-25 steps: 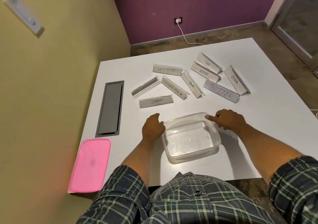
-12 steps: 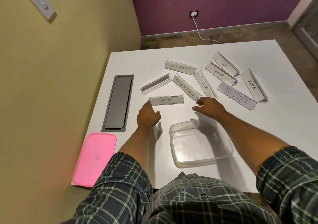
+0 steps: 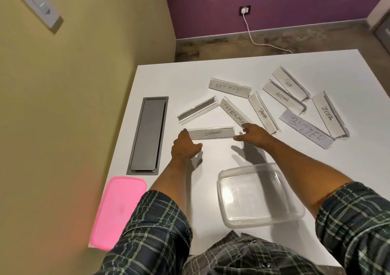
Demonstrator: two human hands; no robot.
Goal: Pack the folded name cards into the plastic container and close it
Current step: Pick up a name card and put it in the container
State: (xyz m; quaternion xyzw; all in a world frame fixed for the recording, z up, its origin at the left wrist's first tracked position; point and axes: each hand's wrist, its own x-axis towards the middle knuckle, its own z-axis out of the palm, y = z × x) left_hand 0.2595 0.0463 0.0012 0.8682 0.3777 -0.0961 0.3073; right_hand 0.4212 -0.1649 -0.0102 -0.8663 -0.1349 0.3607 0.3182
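Both hands reach out over the white counter [image 3: 211, 190] to the two ends of the ELEPHANT card [image 3: 211, 133]. Left hand [image 3: 184, 146] sits at the card's left end with fingers spread loosely; right hand [image 3: 254, 134] is at the right end, fingers open, a fingertip touching or just beside the card's corner. Neither hand is closed on anything, and I cannot tell whether the card is actually gripped.

Nearest the person, the clear plastic container [image 3: 258, 193] stands open with nothing in it, between the forearms, under the right one. One pink lid [image 3: 118, 211] lies apart at the near left corner of the counter, overhanging the edge.

Nine folded name cards are on the counter, none in the container. Past ELEPHANT lie a card with its blank side showing [image 3: 197, 111], SUPERMAN [image 3: 234, 113], whose near end is covered by the right hand, and PANDA [image 3: 262, 113]. To the right, a flat card that appears to read BUTTER [image 3: 306, 129] and ZEBRA [image 3: 328, 116]. Farther back are BATMAN [image 3: 229, 88], ALPHA [image 3: 282, 97] and TIGER [image 3: 289, 83].

One grey recessed cable hatch [image 3: 149, 135] is set in the counter on the left. Beyond the counter, a white cable [image 3: 253, 38] runs across the floor to a socket [image 3: 244, 10] in the purple wall.
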